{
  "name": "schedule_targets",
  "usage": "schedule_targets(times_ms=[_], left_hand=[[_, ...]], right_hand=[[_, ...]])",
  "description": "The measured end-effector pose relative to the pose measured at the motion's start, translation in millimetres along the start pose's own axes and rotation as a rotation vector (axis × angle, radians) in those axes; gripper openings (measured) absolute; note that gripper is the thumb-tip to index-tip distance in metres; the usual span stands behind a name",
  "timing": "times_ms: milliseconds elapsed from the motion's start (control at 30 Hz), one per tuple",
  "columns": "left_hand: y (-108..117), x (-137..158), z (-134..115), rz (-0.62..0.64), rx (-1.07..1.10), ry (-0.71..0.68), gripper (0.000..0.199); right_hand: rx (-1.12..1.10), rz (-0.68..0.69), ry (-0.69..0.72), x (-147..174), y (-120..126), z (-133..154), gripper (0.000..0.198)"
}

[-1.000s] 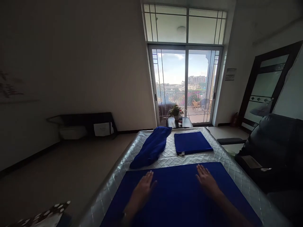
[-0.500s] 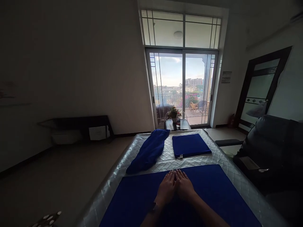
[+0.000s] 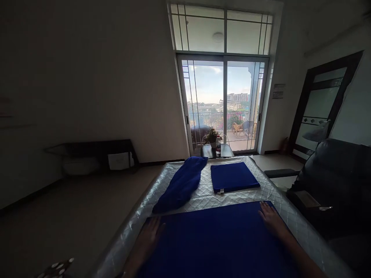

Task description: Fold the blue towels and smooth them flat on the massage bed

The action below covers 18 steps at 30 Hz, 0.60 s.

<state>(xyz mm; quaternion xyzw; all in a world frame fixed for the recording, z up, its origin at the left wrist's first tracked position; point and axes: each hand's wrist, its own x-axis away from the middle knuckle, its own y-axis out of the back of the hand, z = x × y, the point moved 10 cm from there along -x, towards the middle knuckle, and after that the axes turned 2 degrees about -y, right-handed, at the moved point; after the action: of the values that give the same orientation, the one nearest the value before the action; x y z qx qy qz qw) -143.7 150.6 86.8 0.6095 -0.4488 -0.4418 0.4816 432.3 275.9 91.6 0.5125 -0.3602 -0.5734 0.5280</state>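
Observation:
A dark blue cloth (image 3: 214, 239) lies spread flat over the near part of a table with a silvery quilted cover (image 3: 232, 199). On its left far corner rests my left hand (image 3: 150, 233), slightly blurred, fingers stretched out. My right hand (image 3: 270, 216) lies flat near the right far corner, fingers extended and a little apart. Beyond them, a neatly folded blue cloth (image 3: 234, 177) with a small white tag sits on the right. To its left is a loose, crumpled blue cloth (image 3: 182, 185). Neither hand holds anything.
Past the table's far end stands a small black table (image 3: 226, 151) with a potted plant (image 3: 212, 136) and a bottle (image 3: 218, 146). A black armchair (image 3: 339, 185) is close on the right. A dark low stand (image 3: 98, 150) is by the left wall, and sliding glass doors (image 3: 224, 100) are ahead.
My hands were together at the middle of the cloth's far edge. They have moved apart, the left to the left corner and the right to the right corner.

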Motion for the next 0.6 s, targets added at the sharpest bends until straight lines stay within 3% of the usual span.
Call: schedule_targets(times_ms=[100,433,600], left_hand=[[3.1,3.5,21.1,-0.011,0.000,0.083,0.066],[-6.4,-2.1,25.7,0.020,-0.027,0.047,0.060],[-4.3,-0.8,32.6,-0.004,-0.008,0.125,0.067]], right_hand=[[0.029,0.061,-0.010,-2.6,-10.8,-16.9,0.065],[0.074,0.038,-0.038,-8.0,-8.2,-27.4,0.065],[0.066,0.021,-0.072,-6.8,-6.2,-30.7,0.062]])
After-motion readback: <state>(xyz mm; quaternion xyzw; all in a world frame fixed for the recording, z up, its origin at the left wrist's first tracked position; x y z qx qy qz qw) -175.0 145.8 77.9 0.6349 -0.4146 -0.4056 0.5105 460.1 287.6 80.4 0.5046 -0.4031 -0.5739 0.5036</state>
